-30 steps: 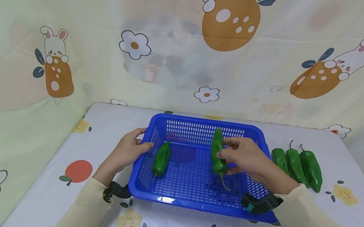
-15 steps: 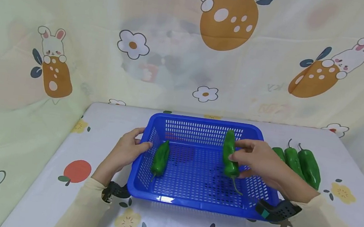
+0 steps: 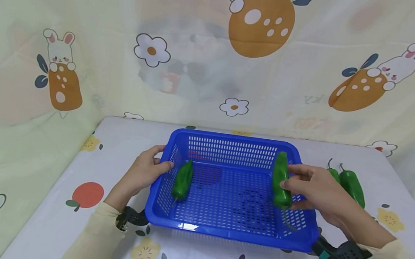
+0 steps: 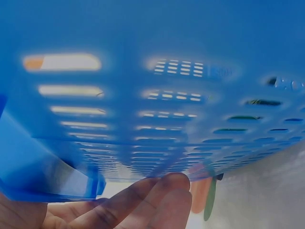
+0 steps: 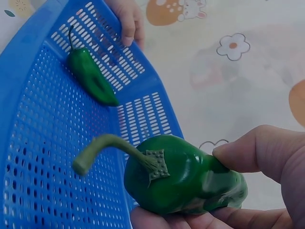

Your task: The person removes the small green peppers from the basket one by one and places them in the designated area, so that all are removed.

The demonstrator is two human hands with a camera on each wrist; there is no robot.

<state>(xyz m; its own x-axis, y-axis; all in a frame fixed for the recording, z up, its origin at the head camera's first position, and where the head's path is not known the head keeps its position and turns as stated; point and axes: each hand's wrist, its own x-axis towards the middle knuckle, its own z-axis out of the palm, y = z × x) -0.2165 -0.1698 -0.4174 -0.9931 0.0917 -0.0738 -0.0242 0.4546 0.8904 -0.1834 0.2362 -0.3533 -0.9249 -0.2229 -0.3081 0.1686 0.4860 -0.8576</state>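
A blue plastic basket (image 3: 217, 231) with slotted walls stands on the table. My left hand (image 3: 145, 169) grips its left rim, thumb over the edge; in the left wrist view the fingers (image 4: 167, 200) lie against the outside wall. My right hand (image 3: 317, 190) holds a green pepper (image 3: 281, 181) above the right part of the basket, between thumb and fingers. In the right wrist view that pepper (image 5: 176, 176) shows its curved stem toward the camera. Another green pepper (image 3: 182, 181) lies inside the basket along its left wall.
To the right of the basket, green peppers (image 3: 353, 188) lie on the table, partly hidden behind my right hand and forearm. A printed white cloth (image 3: 120, 135) covers the table. A curtain (image 3: 190, 83) with rabbit and flower prints hangs behind it.
My right hand has moved right with the pepper, from over the basket's middle right to near its right wall. My left hand stays on the rim.
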